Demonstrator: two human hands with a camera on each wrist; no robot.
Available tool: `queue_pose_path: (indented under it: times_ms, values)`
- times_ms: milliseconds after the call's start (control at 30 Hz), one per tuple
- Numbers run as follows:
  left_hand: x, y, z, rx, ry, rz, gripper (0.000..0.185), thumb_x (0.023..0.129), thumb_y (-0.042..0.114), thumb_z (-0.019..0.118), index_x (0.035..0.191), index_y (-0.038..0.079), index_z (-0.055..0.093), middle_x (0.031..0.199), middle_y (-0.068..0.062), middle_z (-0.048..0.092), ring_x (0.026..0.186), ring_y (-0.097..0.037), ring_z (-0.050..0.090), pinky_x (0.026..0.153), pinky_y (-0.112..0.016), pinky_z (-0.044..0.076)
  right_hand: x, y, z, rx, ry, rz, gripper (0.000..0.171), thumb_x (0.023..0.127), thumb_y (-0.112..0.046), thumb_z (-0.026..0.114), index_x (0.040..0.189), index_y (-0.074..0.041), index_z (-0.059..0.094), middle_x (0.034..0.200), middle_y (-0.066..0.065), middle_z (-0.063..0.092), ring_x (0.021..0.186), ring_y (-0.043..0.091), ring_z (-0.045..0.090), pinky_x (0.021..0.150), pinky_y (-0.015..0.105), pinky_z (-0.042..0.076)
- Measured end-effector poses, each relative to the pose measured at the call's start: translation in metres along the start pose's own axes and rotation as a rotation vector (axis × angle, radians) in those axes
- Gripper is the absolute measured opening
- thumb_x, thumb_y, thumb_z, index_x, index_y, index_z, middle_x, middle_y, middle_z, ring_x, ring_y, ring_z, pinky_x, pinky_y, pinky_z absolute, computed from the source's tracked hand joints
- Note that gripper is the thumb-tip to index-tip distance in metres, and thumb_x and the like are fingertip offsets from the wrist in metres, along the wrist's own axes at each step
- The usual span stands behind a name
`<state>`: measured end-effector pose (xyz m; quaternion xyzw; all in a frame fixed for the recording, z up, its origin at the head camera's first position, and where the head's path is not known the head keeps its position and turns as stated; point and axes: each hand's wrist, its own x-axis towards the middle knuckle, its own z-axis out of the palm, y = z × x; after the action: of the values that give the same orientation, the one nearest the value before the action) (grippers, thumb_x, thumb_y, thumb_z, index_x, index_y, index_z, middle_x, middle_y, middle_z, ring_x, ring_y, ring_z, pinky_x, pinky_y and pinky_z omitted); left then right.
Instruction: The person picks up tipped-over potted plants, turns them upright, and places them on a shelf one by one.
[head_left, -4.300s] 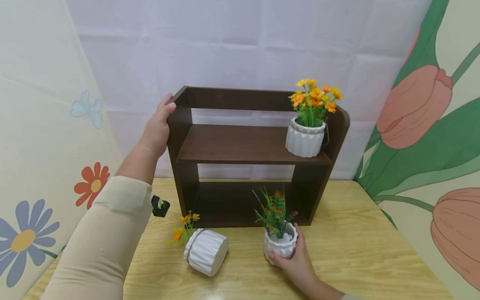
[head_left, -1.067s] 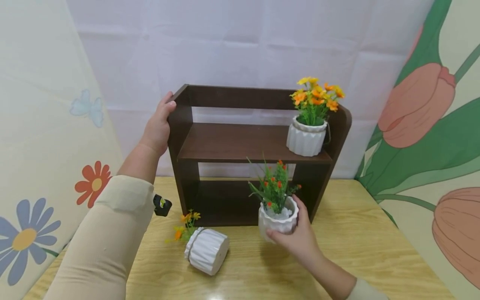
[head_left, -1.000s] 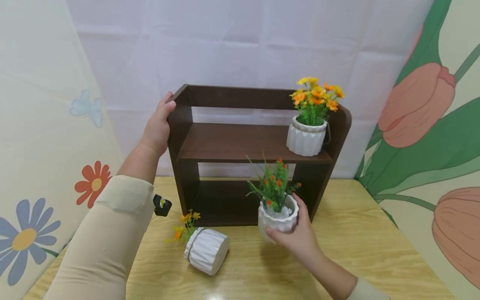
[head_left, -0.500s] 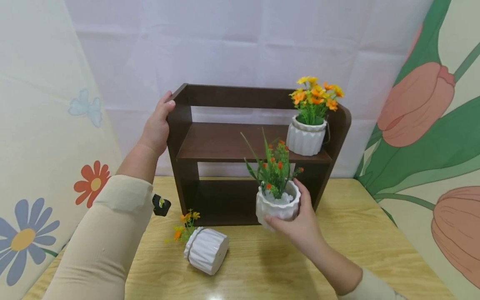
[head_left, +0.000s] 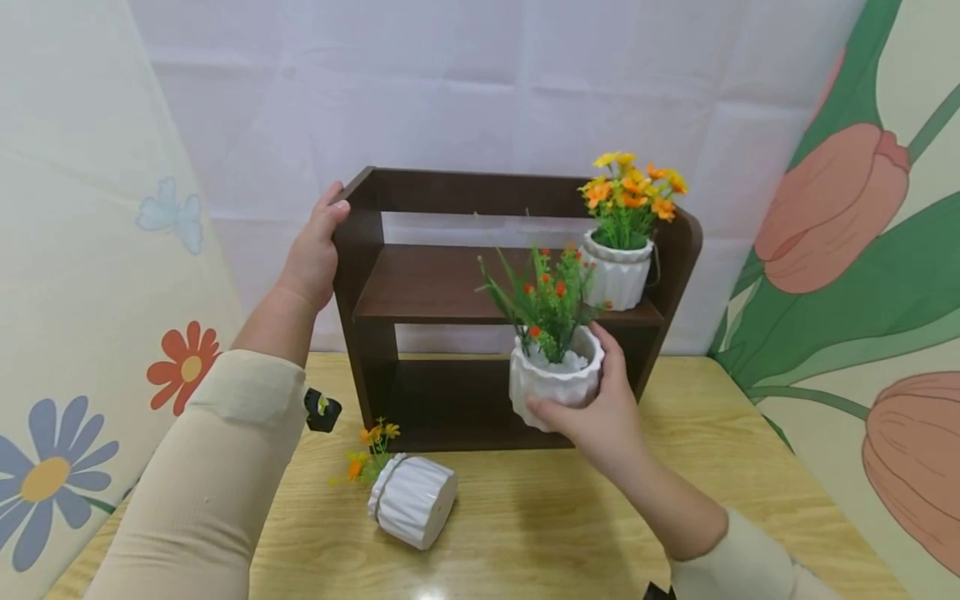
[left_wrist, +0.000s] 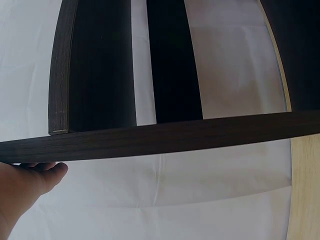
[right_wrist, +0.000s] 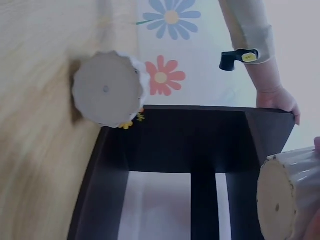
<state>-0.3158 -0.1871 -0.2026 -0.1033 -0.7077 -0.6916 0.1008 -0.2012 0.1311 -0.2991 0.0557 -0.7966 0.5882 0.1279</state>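
My right hand (head_left: 600,417) grips a white fluted flowerpot (head_left: 551,387) with green leaves and small red flowers, raised above the table in front of the shelf (head_left: 465,287). In the right wrist view this pot (right_wrist: 277,205) shows its underside with a small hole. My left hand (head_left: 315,250) rests against the outer left side of the dark brown two-tier shelf, near its top corner. The left wrist view shows the left hand (left_wrist: 30,187) touching that side panel (left_wrist: 150,142). A second white pot (head_left: 615,271) with yellow and orange flowers stands upright at the upper tier's right end.
A third white pot (head_left: 412,500) lies on its side on the wooden table (head_left: 750,500), front left of the shelf, its orange-yellow flowers pointing left. A white cloth (head_left: 480,83) hangs behind the shelf. Floral panels (head_left: 832,250) flank the table.
My right hand has lifted the red-flowered pot from the table and raised it to about the upper tier's front edge. The left hand stays on the shelf side.
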Motion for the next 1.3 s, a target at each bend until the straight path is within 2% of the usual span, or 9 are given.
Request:
queue_pose_path:
  times_ms: [300, 500, 767, 900, 1067, 1200, 1300]
  values:
    - [0.0, 0.0, 0.0, 0.02, -0.001, 0.001, 0.058, 0.102, 0.045, 0.023, 0.157, 0.038, 0.009, 0.163, -0.005, 0.016, 0.126, -0.016, 0.036, 0.111, -0.038, 0.026, 0.012, -0.014, 0.0, -0.001, -0.003, -0.009, 0.11, 0.068, -0.015, 0.088, 0.153, -0.025, 0.019, 0.149, 0.007, 0.038, 0.132, 0.025, 0.043, 0.105, 0.047, 0.04]
    - [0.001, -0.001, 0.0, 0.015, 0.004, 0.002, 0.058, 0.102, 0.044, 0.023, 0.157, 0.038, 0.009, 0.162, -0.007, 0.018, 0.116, -0.01, 0.041, 0.105, -0.033, 0.03, 0.021, -0.024, 0.001, -0.014, -0.003, -0.021, 0.112, 0.069, -0.019, 0.088, 0.155, -0.023, 0.015, 0.152, 0.008, 0.035, 0.134, 0.026, 0.041, 0.107, 0.048, 0.039]
    - [0.001, -0.001, -0.001, 0.014, 0.001, -0.003, 0.057, 0.102, 0.045, 0.024, 0.157, 0.039, 0.009, 0.162, -0.006, 0.019, 0.12, -0.014, 0.039, 0.103, -0.033, 0.03, 0.036, -0.034, 0.005, -0.048, 0.044, -0.054, 0.111, 0.068, -0.023, 0.088, 0.154, -0.021, 0.018, 0.152, 0.009, 0.034, 0.134, 0.025, 0.041, 0.109, 0.045, 0.038]
    - [0.0, -0.001, -0.002, -0.005, 0.0, -0.005, 0.058, 0.101, 0.045, 0.025, 0.157, 0.039, 0.01, 0.16, -0.007, 0.02, 0.113, -0.011, 0.043, 0.101, -0.032, 0.032, 0.044, -0.04, 0.008, -0.052, 0.058, -0.066, 0.112, 0.068, -0.024, 0.089, 0.154, -0.02, 0.018, 0.152, 0.01, 0.034, 0.134, 0.025, 0.04, 0.11, 0.044, 0.038]
    - [0.0, -0.001, -0.002, -0.033, 0.001, -0.008, 0.058, 0.101, 0.044, 0.026, 0.157, 0.038, 0.011, 0.16, -0.008, 0.021, 0.108, -0.007, 0.045, 0.102, -0.031, 0.031, 0.053, -0.048, 0.014, -0.022, 0.074, -0.104, 0.112, 0.068, -0.025, 0.089, 0.154, -0.019, 0.018, 0.151, 0.009, 0.036, 0.132, 0.024, 0.042, 0.107, 0.043, 0.041]
    - [0.0, -0.001, -0.001, -0.005, 0.004, -0.01, 0.058, 0.101, 0.044, 0.025, 0.157, 0.039, 0.009, 0.161, -0.006, 0.02, 0.115, -0.009, 0.043, 0.105, -0.032, 0.031, 0.06, -0.053, 0.019, 0.003, 0.104, -0.146, 0.11, 0.067, -0.023, 0.089, 0.153, -0.017, 0.021, 0.149, 0.008, 0.04, 0.13, 0.022, 0.045, 0.106, 0.04, 0.041]
    - [0.0, 0.0, -0.001, -0.011, 0.002, -0.008, 0.058, 0.101, 0.044, 0.025, 0.157, 0.039, 0.01, 0.161, -0.007, 0.021, 0.112, -0.009, 0.044, 0.103, -0.031, 0.032, 0.064, -0.054, 0.023, 0.001, 0.13, -0.155, 0.109, 0.067, -0.022, 0.089, 0.153, -0.017, 0.022, 0.149, 0.008, 0.039, 0.131, 0.022, 0.043, 0.108, 0.039, 0.039]
